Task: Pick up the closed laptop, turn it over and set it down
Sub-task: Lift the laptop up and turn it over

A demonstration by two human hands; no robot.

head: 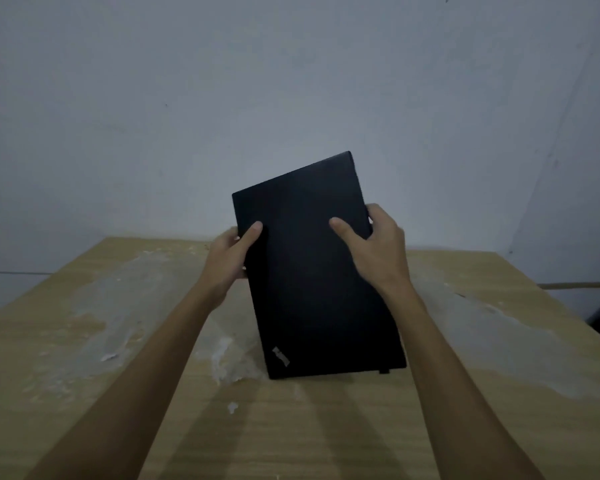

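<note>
Laptop (316,271), closed and black, held up on end above wooden table (84,341), lid facing camera, possibly clear of it. Left hand (231,258) and right hand (374,247) clamped on its long edges.

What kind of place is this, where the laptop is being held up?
Probably a plain indoor room, maybe a home or workroom. A bare pale wall stands behind a worn wooden table with whitish patches, and the only gear is the closed black laptop.
</note>
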